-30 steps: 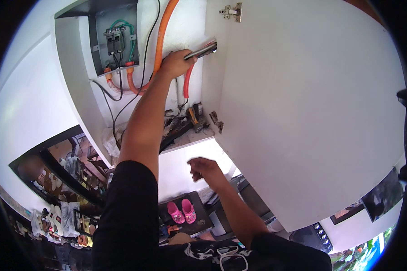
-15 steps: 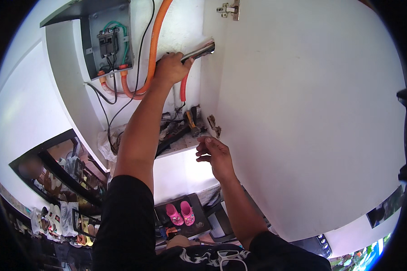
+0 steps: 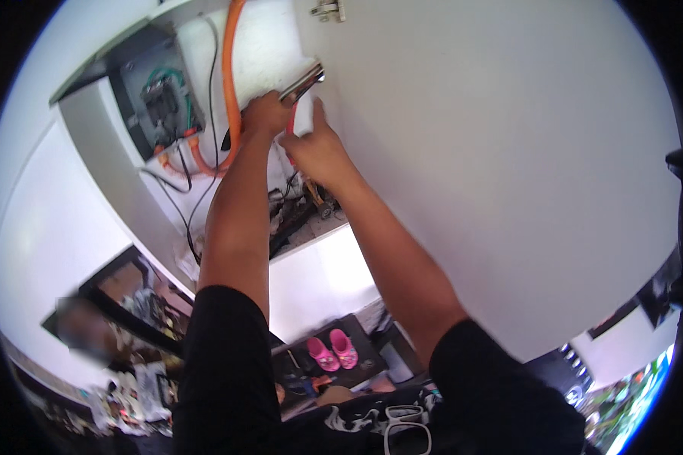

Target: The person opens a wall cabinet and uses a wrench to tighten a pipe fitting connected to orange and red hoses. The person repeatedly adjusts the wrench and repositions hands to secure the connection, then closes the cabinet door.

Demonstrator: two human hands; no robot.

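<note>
Now the right hand (image 3: pixel 322 157), raised since the earlier frame, has thumb and index finger apart beside the left hand (image 3: pixel 269 115), whose fingers clamp a silvery metal piece (image 3: pixel 302 83) above the cabinet shelf (image 3: pixel 320 230)'s right end.

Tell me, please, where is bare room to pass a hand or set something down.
A hand could cross the white wall between the orange conduit and the hinge, above the metal tool. For setting down, only a small dusty strip of shelf shows, between the dark bar and the front edge. Crowded: the shelf behind, with hammer and debris.
</note>
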